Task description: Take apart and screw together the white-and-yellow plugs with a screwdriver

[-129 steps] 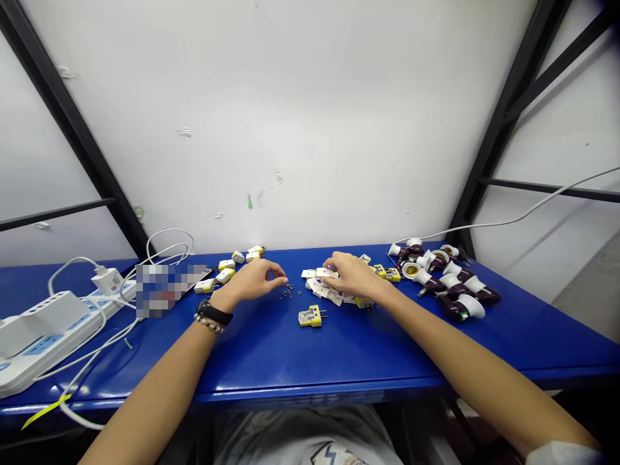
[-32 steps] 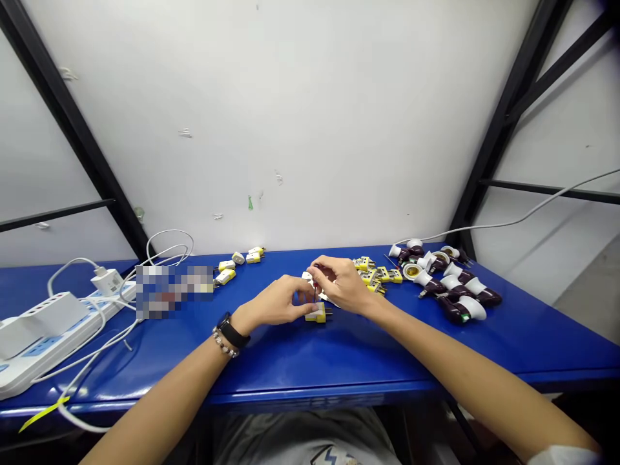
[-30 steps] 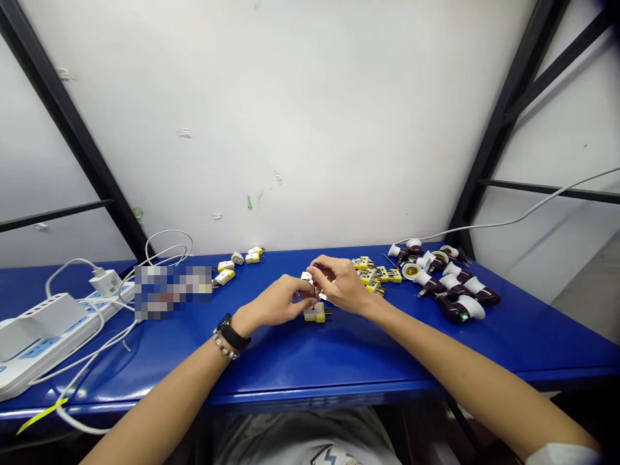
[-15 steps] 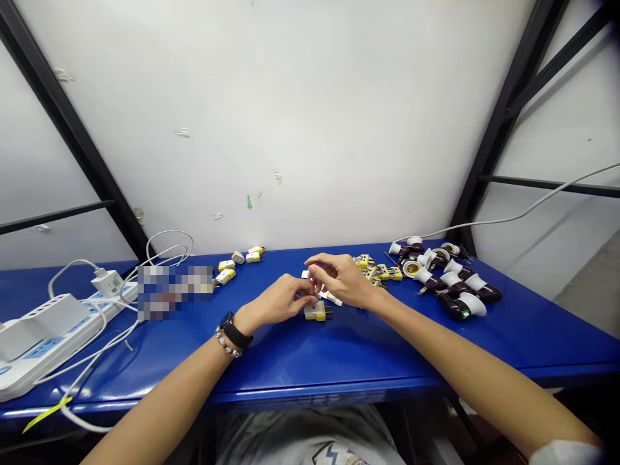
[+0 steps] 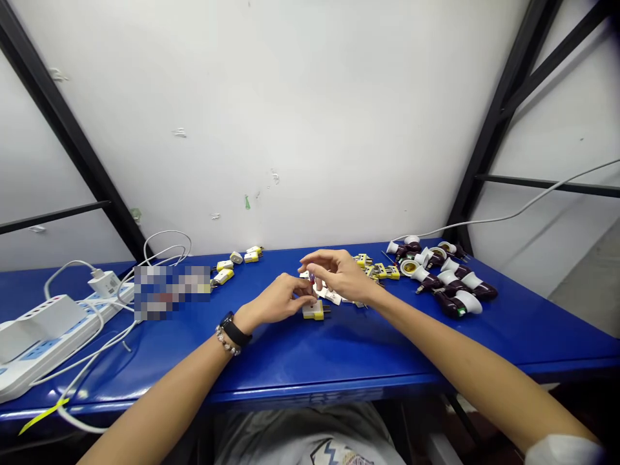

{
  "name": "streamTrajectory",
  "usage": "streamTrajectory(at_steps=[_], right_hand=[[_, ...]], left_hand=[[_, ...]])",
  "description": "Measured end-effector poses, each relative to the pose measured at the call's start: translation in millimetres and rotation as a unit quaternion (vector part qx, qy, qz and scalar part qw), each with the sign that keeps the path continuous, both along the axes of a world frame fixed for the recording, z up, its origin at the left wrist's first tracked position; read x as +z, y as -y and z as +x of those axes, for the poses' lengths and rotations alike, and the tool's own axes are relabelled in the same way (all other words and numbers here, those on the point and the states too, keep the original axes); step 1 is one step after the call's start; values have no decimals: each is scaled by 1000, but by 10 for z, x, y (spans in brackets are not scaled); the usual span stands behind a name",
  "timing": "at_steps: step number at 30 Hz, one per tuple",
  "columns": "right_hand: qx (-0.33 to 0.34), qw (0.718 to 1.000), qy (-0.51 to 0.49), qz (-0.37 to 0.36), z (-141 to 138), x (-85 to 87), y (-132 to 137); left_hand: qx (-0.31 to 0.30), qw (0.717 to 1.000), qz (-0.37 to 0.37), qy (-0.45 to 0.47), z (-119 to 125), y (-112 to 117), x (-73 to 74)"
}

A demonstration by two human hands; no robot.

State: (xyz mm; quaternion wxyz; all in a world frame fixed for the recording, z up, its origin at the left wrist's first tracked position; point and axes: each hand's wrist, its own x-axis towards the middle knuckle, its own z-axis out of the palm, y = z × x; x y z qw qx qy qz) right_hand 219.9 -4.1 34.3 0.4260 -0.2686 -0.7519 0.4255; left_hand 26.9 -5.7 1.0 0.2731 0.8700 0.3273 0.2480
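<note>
A white and yellow two-pin plug (image 5: 318, 311) lies on the blue table, its prongs pointing right. My left hand (image 5: 281, 298) is closed at the plug's upper left edge, thumb and fingertips pinched there; the exact contact is partly hidden. A small screwdriver (image 5: 312, 280) with a reddish-purple handle stands upright over the plug. The fingers of my right hand (image 5: 343, 278) are curled round its handle from above. Behind the hands lie white plug covers (image 5: 332, 296), partly covered by my fingers.
Yellow open plug halves (image 5: 387, 271) and dark lamp holders with white collars (image 5: 453, 282) are heaped at right. Several white-yellow plugs (image 5: 223, 277) lie back left. A white power strip (image 5: 53, 345) with cables occupies the left; a blurred patch sits beside it.
My right hand's fingers have lifted and loosened a little around the screwdriver, showing more of its handle. My left hand and the plug stay in place; the view has shifted slightly.
</note>
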Motion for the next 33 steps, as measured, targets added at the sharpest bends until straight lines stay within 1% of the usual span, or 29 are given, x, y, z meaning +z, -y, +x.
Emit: streamTrajectory(at_steps=[2,3,4,6,10,13,15,19,21,26,28,31,33], right_hand=[[-62,998,-25,19,-27,-28,2],[-78,996,-27,29,-37,-37,5],[-81,996,-22,37,-42,-41,9],[-61,997,-10,40,-36,-30,14],[-6,1000,2,19,15,26,8],[13,1000,9,24,29,40,2],[-10,1000,-5,28,13,21,-1],[-102,992,-52,43,-41,-47,-11],[-109,991,-50,54,-52,-64,-16],[-79,994,-37,61,-46,-50,-9],[-97,992,-41,67,-54,-55,-2],[-140,987,-37,72,-68,-72,-2],[-144,987,-30,66,-58,-65,-8]], left_hand=[[13,1000,6,-7,11,-4,-10],[20,1000,8,-7,16,-2,-10],[23,1000,8,-6,19,1,-4],[20,1000,-2,2,20,11,20],[-4,998,-47,36,9,25,75],[-6,997,-57,50,3,13,69],[-8,998,-48,45,1,0,48],[-15,999,-24,20,0,-12,22],[-13,1000,-12,7,2,-10,25],[-9,1000,5,-6,-1,3,42],[-9,1000,2,-9,-6,3,46],[-11,1000,-11,-4,-14,0,50],[-10,1000,-13,0,-16,1,53]])
